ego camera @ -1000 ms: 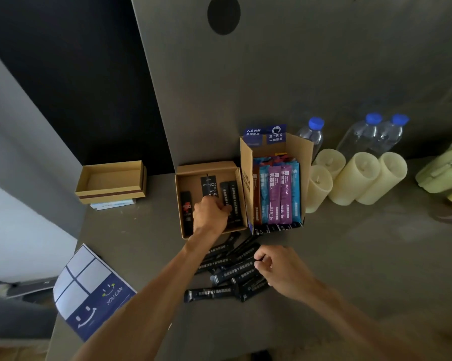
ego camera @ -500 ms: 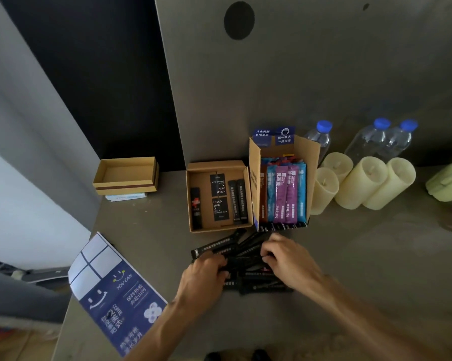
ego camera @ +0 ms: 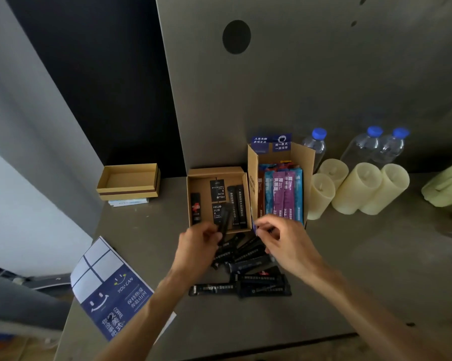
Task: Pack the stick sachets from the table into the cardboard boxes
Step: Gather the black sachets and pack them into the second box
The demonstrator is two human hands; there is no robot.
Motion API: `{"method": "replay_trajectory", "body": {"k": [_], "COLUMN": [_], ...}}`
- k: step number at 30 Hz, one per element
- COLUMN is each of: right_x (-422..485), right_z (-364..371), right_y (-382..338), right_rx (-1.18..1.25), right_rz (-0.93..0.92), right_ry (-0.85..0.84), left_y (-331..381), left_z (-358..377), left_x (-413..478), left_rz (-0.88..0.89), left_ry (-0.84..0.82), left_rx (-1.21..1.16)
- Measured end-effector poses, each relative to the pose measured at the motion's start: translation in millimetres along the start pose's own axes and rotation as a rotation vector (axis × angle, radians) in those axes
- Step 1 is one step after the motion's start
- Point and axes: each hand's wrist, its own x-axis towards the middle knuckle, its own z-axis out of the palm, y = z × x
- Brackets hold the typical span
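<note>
Half a second ago both hands lay on the pile (ego camera: 248, 259) on the table. Now the left hand (ego camera: 200, 246) has lifted, pinching one blurred black sachet (ego camera: 225, 220) tilted over the flat box's (ego camera: 193, 175) front rim. The right hand (ego camera: 287, 243) has risen before the tall box (ego camera: 307, 162), fingers curled; whether it holds anything cannot be told.

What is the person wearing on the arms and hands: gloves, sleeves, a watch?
Nothing that shows. The left hand and the right hand are bare: no gloves, no rings visible. Both forearms are bare down to the picture's bottom edge, so no sleeves are in view, and neither wrist carries a watch or band.
</note>
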Motion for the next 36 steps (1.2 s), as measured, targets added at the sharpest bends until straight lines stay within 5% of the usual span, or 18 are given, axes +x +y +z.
{"method": "replay_trajectory", "body": {"k": [8,19,25,29,36], "right_x": [-30.2,-44.3,-38.2,-25.2,-21.0], "right_z": [15.9,23.3,27.8,28.2,31.5], "right_y": [30.5,42.1,40.2,37.8,49.2], "right_rx": [-0.158,-0.209,-0.288,-0.409,-0.599], "right_rz": [0.121,0.162,0.185,0.203,0.107], "right_ry": [-0.133,-0.162,-0.148,-0.078,-0.246], "left_y": [9.4,-2.5,-1.9,7.7,-9.1], "left_z": [8.1,37.7,35.4,26.9,47.5], "left_x": [68.4,89.9,87.8,59.1,-15.1], "left_rz": [-0.196,-0.227,-0.184,0.004,0.223], "left_ry": [0.006,-0.008,0.009,0.043,-0.292], "left_rx": [-0.089,-0.005,0.039,0.114,0.33]}}
